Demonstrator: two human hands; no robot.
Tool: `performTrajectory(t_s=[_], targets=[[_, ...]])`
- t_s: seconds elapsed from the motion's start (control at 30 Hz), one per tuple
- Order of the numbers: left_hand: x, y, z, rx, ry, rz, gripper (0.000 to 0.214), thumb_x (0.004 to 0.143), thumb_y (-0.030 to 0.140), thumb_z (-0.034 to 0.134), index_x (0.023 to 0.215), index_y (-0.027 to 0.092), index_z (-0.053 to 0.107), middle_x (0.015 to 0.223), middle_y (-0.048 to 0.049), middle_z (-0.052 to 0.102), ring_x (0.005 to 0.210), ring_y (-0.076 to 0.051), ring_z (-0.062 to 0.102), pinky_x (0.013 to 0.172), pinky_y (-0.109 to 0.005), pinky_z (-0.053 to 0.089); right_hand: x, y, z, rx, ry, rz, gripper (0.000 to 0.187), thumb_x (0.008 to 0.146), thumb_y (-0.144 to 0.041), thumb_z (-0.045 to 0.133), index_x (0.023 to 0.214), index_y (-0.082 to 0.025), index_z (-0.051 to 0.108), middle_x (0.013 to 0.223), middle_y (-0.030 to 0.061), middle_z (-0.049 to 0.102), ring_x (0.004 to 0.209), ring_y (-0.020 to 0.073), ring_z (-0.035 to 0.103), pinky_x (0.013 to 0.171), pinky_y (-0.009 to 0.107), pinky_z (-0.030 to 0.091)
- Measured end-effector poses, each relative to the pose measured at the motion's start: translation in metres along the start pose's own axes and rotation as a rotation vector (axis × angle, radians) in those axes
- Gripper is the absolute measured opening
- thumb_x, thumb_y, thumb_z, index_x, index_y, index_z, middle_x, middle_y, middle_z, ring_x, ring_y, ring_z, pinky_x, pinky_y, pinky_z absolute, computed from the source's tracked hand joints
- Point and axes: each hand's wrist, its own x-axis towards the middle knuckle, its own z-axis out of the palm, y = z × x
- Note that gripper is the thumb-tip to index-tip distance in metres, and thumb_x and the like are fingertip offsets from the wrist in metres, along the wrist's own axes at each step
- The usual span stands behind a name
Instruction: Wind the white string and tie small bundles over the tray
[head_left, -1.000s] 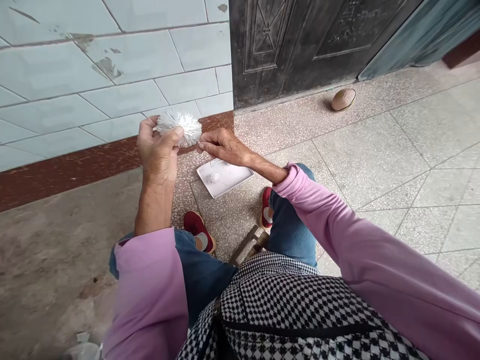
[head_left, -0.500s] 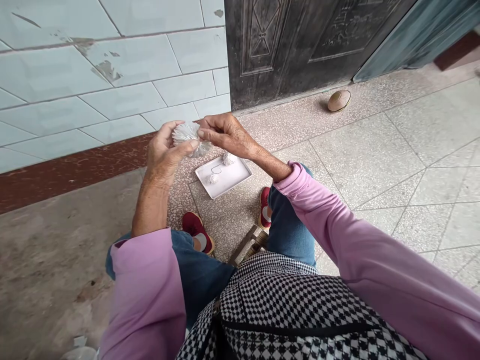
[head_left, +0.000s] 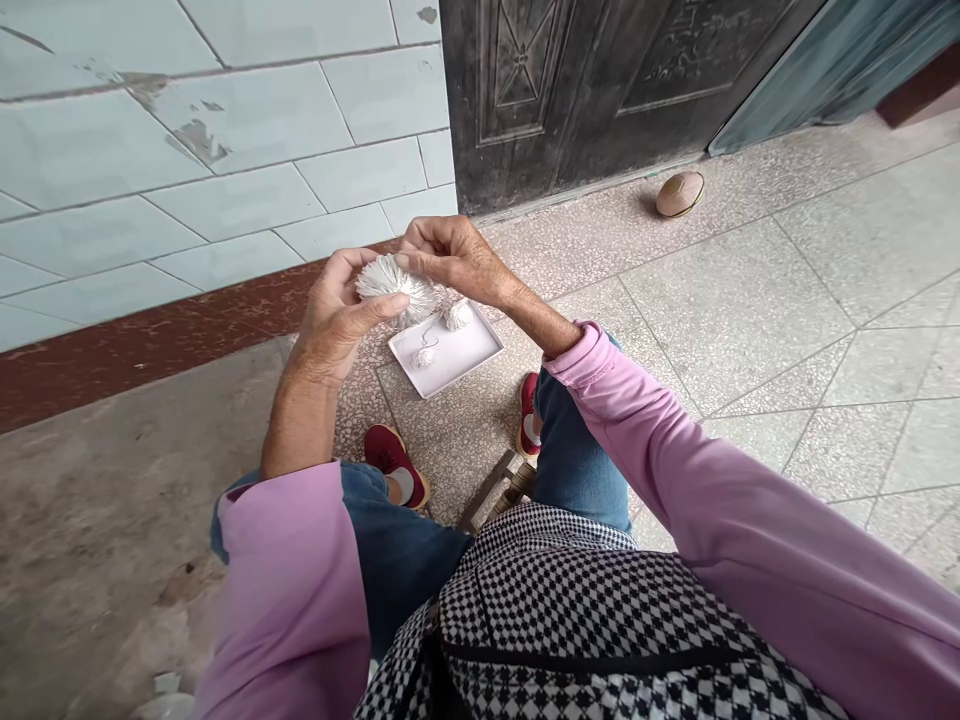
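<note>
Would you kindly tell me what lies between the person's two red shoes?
In the head view, bare speckled grey floor lies between the left shoe and right shoe; the shallow white rectangular tray sits farther forward.

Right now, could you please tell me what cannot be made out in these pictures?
Head view:
White fluffy ball: underside hidden by itself and the left hand.
Right hand: what it pinches, if anything, too small to tell.
Pale container: cut off by the bottom edge.

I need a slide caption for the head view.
Left hand holding a fringed white ball, right hand at its edge, a tray below.
</note>
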Motion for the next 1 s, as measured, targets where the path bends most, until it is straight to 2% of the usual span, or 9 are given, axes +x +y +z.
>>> performTrajectory(t_s=[0.1, 0.23, 0.37, 0.43, 0.5, 0.63, 0.73, 0.83, 1.0], targets=[[-0.002, 0.000, 0.002, -0.053, -0.073, -0.018, 0.079, 0.052, 0.032, 0.127, 0.117, 0.024, 0.083, 0.103, -0.0028, 0.081, 0.088, -0.020, 0.073, 0.074, -0.027, 0.064, 0.007, 0.008, -0.005, 0.034, 0.015, -0.002, 0.060, 0.122, -0.068, 0.081, 0.083, -0.028, 0.058, 0.064, -0.0079, 0.045, 0.074, 0.0128, 0.050, 0.067, 0.035, 0.040], [-0.002, -0.003, -0.001, -0.104, -0.165, -0.003, 0.080, 0.059, 0.041, 0.130, 0.123, 0.025, 0.084, 0.109, -0.0065, 0.079, 0.091, -0.023, 0.076, 0.073, -0.031, 0.068, 0.013, 0.013, -0.007, 0.036, 0.048, 0.031, 0.061, 0.120, -0.069, 0.084, 0.085, -0.029, 0.055, 0.067, -0.0077, 0.044, 0.073, 0.0127, 0.048, 0.065, 0.033, 0.040], [-0.001, -0.003, -0.001, -0.143, -0.151, 0.024, 0.096, 0.056, 0.055, 0.133, 0.133, 0.026, 0.083, 0.122, -0.0116, 0.078, 0.115, -0.038, 0.085, 0.094, -0.051, 0.079, 0.019, 0.024, -0.001, 0.052, 0.051, 0.058, 0.059, 0.124, -0.066, 0.084, 0.091, -0.029, 0.052, 0.070, -0.0078, 0.042, 0.074, 0.0142, 0.047, 0.065, 0.030, 0.043], [-0.001, -0.001, 0.001, -0.148, -0.113, 0.030, 0.096, 0.058, 0.061, 0.130, 0.134, 0.025, 0.082, 0.122, -0.0143, 0.079, 0.130, -0.047, 0.085, 0.107, -0.062, 0.079, 0.021, 0.031, 0.003, 0.033, 0.041, 0.071, 0.057, 0.127, -0.062, 0.081, 0.092, -0.028, 0.052, 0.072, -0.0075, 0.043, 0.075, 0.0150, 0.048, 0.067, 0.029, 0.045], [0.000, 0.002, 0.002, -0.150, -0.063, 0.045, 0.090, 0.062, 0.065, 0.127, 0.129, 0.025, 0.081, 0.119, -0.0161, 0.080, 0.141, -0.051, 0.083, 0.114, -0.065, 0.078, 0.022, 0.036, 0.008, -0.026, 0.034, 0.062, 0.054, 0.131, -0.054, 0.074, 0.089, -0.027, 0.052, 0.074, -0.0062, 0.046, 0.079, 0.0156, 0.051, 0.071, 0.028, 0.045], [0.008, 0.001, -0.006, -0.174, 0.041, 0.142, 0.082, 0.066, 0.068, 0.124, 0.119, 0.027, 0.075, 0.127, -0.0149, 0.082, 0.150, -0.045, 0.077, 0.121, -0.060, 0.076, 0.014, 0.037, 0.016, -0.209, -0.060, 0.031, 0.046, 0.132, -0.026, 0.069, 0.088, -0.025, 0.055, 0.081, -0.0024, 0.058, 0.085, 0.0172, 0.055, 0.081, 0.029, 0.046], [0.017, -0.009, -0.019, -0.155, 0.173, 0.199, 0.092, 0.057, 0.062, 0.129, 0.122, 0.030, 0.073, 0.130, -0.0081, 0.079, 0.138, -0.035, 0.074, 0.118, -0.054, 0.075, 0.001, 0.033, 0.024, -0.274, -0.188, 0.008, 0.045, 0.132, -0.014, 0.066, 0.089, -0.023, 0.057, 0.084, -0.0016, 0.063, 0.086, 0.0175, 0.058, 0.087, 0.031, 0.047], [0.023, -0.025, -0.029, -0.068, 0.294, 0.236, 0.113, 0.047, 0.066, 0.133, 0.133, 0.032, 0.068, 0.130, -0.0048, 0.074, 0.121, -0.030, 0.071, 0.103, -0.051, 0.076, -0.009, 0.029, 0.031, -0.263, -0.269, -0.047, 0.041, 0.131, -0.014, 0.067, 0.092, -0.022, 0.061, 0.085, -0.0016, 0.065, 0.087, 0.0182, 0.060, 0.088, 0.031, 0.048], [0.028, -0.041, -0.038, 0.090, 0.307, 0.262, 0.116, 0.057, 0.079, 0.129, 0.142, 0.032, 0.065, 0.124, -0.0028, 0.071, 0.101, -0.025, 0.068, 0.085, -0.041, 0.069, -0.009, 0.027, 0.035, -0.195, -0.280, -0.103, 0.037, 0.135, -0.027, 0.069, 0.098, -0.020, 0.069, 0.080, -0.0028, 0.058, 0.083, 0.0179, 0.056, 0.079, 0.031, 0.045]])
